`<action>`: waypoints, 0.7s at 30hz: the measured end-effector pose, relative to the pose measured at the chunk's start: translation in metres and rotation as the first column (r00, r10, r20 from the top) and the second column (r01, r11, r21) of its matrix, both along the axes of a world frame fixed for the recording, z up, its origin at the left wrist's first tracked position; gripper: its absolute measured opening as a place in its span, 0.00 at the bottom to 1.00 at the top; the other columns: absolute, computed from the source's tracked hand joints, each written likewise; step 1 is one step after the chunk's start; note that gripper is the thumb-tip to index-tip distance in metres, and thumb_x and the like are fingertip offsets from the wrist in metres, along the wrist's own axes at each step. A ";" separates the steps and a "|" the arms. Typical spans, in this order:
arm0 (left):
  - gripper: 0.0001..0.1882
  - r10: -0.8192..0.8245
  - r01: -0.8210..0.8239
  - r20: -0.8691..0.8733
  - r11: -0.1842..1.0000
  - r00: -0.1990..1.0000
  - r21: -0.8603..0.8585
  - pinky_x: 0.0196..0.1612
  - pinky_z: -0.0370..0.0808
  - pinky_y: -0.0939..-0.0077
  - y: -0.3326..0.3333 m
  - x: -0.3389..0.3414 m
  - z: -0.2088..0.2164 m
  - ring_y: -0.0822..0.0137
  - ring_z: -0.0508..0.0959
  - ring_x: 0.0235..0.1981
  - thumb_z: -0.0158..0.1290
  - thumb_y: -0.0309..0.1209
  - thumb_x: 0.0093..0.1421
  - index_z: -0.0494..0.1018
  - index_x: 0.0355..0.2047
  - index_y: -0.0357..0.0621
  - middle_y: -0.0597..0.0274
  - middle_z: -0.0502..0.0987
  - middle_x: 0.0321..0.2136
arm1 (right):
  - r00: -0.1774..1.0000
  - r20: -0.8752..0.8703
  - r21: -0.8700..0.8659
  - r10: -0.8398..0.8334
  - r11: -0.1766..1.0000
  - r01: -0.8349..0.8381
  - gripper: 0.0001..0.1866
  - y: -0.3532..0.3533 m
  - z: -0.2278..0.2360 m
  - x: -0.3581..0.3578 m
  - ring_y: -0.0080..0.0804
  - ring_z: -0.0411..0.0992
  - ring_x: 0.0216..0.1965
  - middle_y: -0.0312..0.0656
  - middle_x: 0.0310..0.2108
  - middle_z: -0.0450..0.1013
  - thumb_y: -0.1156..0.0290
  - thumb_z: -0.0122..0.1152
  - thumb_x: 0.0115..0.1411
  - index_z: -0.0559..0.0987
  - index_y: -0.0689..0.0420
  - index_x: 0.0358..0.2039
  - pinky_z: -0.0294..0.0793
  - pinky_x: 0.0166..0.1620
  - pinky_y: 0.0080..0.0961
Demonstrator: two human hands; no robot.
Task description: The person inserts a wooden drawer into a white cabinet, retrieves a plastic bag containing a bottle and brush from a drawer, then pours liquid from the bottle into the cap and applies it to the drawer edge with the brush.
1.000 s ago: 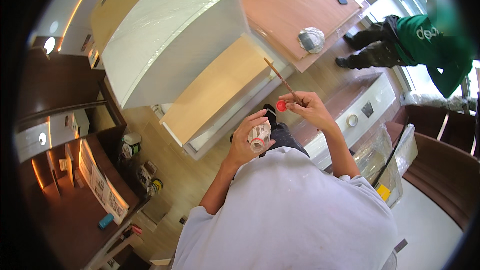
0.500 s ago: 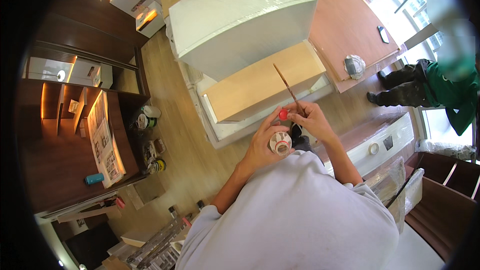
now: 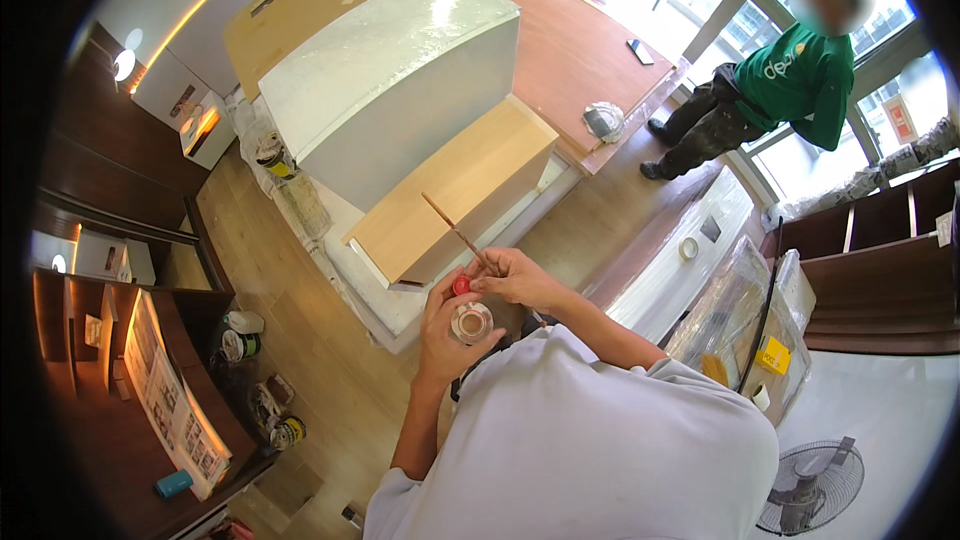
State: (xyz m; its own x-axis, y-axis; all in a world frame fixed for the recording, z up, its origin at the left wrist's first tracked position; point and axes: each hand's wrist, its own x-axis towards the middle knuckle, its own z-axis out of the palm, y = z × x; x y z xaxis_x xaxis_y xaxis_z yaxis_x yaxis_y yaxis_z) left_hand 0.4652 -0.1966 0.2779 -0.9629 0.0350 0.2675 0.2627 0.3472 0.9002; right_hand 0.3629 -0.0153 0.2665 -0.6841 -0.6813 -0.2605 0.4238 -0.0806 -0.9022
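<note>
My left hand (image 3: 440,328) is closed round a small clear bottle (image 3: 472,324) with an uncapped round mouth and something brownish inside. Just above that mouth is a red cap (image 3: 461,285), between the fingertips of both hands; which hand bears it is hard to tell. My right hand (image 3: 517,278) grips a thin brown stick (image 3: 452,224), which points up and to the left. Its far end overlaps the light wood box behind it, and whether it carries a brush tip cannot be made out.
Ahead stand a light wood box (image 3: 450,190) and a wrapped white cabinet (image 3: 390,70). A phone (image 3: 640,52) lies on the reddish board (image 3: 560,30). A person in green (image 3: 790,75) stands by the windows. Paint cans (image 3: 240,345) are at left; a fan (image 3: 812,485) is at lower right.
My view has swung to the right, so the room appears shifted left and the fan shows. Both hands still hold the bottle and stick; the bottle's mouth now faces me more directly.
</note>
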 end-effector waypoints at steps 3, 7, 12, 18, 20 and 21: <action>0.32 -0.039 0.039 0.006 0.999 0.999 -0.001 0.63 0.75 0.54 -0.001 0.002 0.005 0.48 0.74 0.63 0.80 0.32 0.42 0.80 0.48 0.40 0.43 0.67 0.67 | 0.994 0.111 0.084 0.004 0.996 -0.014 0.09 0.002 0.003 -0.004 0.12 0.73 0.31 0.34 0.38 0.80 0.73 0.65 0.69 0.79 0.60 0.48 0.68 0.29 0.12; 0.31 -0.011 0.010 0.016 0.998 1.000 0.058 0.63 0.75 0.55 0.002 -0.004 0.004 0.49 0.74 0.64 0.80 0.33 0.43 0.81 0.48 0.38 0.44 0.66 0.67 | 0.996 0.087 0.029 0.030 0.999 -0.032 0.10 0.001 0.006 -0.013 0.09 0.69 0.27 0.31 0.36 0.79 0.70 0.65 0.70 0.80 0.58 0.48 0.59 0.23 0.11; 0.32 0.030 -0.031 0.032 0.999 0.999 0.024 0.62 0.76 0.57 0.008 -0.009 0.001 0.52 0.74 0.63 0.80 0.33 0.44 0.81 0.48 0.36 0.45 0.67 0.66 | 0.999 0.036 0.039 0.038 0.998 -0.039 0.09 0.004 0.008 -0.021 0.08 0.70 0.27 0.30 0.36 0.80 0.69 0.65 0.70 0.80 0.58 0.48 0.59 0.23 0.11; 0.38 0.045 -0.047 -0.041 0.997 0.998 -0.065 0.61 0.77 0.59 0.014 -0.015 -0.005 0.55 0.77 0.60 0.80 0.34 0.44 0.77 0.53 0.32 0.47 0.69 0.64 | 0.998 0.021 -0.008 0.054 0.999 -0.053 0.09 0.009 0.008 -0.026 0.19 0.76 0.37 0.35 0.40 0.80 0.69 0.65 0.70 0.80 0.60 0.47 0.74 0.39 0.16; 0.43 0.063 -0.064 -0.043 0.998 0.997 -0.027 0.60 0.77 0.60 0.016 -0.017 -0.010 0.56 0.78 0.59 0.80 0.34 0.44 0.73 0.59 0.32 0.49 0.70 0.62 | 0.997 -0.049 0.016 0.054 0.998 -0.053 0.12 0.010 0.006 -0.028 0.21 0.75 0.40 0.36 0.40 0.79 0.68 0.65 0.70 0.80 0.60 0.49 0.74 0.44 0.19; 0.46 0.079 -0.079 -0.011 0.997 0.997 0.017 0.60 0.77 0.60 0.018 -0.017 -0.013 0.56 0.78 0.59 0.80 0.34 0.44 0.70 0.62 0.33 0.50 0.71 0.61 | 0.996 -0.058 0.041 0.073 0.997 -0.070 0.13 0.012 0.007 -0.030 0.23 0.75 0.42 0.36 0.40 0.79 0.68 0.65 0.70 0.80 0.60 0.50 0.74 0.46 0.21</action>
State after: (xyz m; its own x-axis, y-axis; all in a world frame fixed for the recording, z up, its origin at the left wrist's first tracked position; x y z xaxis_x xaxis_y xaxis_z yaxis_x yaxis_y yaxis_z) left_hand 0.4480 -0.1788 0.2650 -0.9592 -0.0456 0.2791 0.2459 0.3529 0.9028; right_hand 0.3332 -0.0033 0.2732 -0.6491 -0.7190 -0.2485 0.3730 -0.0161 -0.9277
